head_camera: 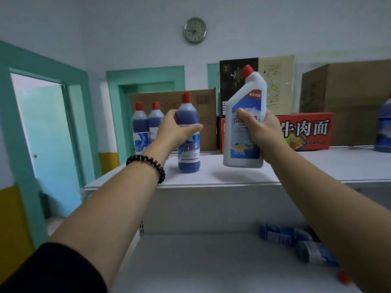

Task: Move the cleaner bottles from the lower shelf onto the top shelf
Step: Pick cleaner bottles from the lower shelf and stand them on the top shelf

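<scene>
My left hand [175, 129] grips a blue cleaner bottle [189, 153] with a red cap, which stands upright on the white top shelf [232, 176]. My right hand [261, 132] holds a white angled-neck cleaner bottle [243, 123] with a red cap, slightly tilted, its base just above the shelf surface. Two more blue bottles [146, 125] stand behind my left hand near the shelf's left end. On the lower shelf [201, 261], blue bottles [296, 242] lie on their sides at the right, partly hidden by my right forearm.
Cardboard boxes [203, 102] and a red noodle carton [306, 130] line the back of the top shelf. Another blue bottle [384, 130] stands at the far right edge. A loose red cap [343, 278] lies on the lower shelf. Teal door frames are at the left.
</scene>
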Motion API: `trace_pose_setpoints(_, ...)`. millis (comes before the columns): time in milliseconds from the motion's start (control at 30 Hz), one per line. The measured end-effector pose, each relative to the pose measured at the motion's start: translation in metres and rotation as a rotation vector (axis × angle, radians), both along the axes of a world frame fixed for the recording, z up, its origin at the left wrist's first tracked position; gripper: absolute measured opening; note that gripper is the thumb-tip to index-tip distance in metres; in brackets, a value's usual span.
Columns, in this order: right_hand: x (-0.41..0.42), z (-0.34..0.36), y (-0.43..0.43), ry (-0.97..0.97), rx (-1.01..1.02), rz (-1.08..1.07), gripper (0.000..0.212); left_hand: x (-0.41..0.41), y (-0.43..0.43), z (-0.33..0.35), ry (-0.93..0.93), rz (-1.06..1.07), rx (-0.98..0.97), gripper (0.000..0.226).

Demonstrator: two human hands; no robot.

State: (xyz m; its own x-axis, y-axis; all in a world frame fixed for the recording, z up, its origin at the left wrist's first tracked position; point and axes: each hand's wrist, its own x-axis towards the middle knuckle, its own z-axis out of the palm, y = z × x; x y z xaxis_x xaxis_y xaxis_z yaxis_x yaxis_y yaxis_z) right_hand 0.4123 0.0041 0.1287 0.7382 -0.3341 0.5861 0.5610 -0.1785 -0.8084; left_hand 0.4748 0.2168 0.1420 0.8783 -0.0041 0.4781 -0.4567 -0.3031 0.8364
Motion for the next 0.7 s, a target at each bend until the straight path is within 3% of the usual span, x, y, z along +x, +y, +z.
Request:
trace_pose_setpoints(167, 0.036, 0.001, 0.014, 0.043, 0.0, -0.063, 0.042, 0.049, 0.01, 0.006, -0.062, 0.042, 0.193, 0.088)
trace_pose_setpoints(333, 0.061, 0.008, 0.017, 0.049, 0.007, -0.105, 0.039, 0.075, 0.018, 0.015, -0.185, 0.232, 0.535, 0.083)
trace_pose_setpoints(700, 0.092, -0.003, 0.011, 0.117, 0.014, -0.113, 0.049, 0.104, 0.021, 0.002, -0.176, 0.335, 0.454, 0.063)
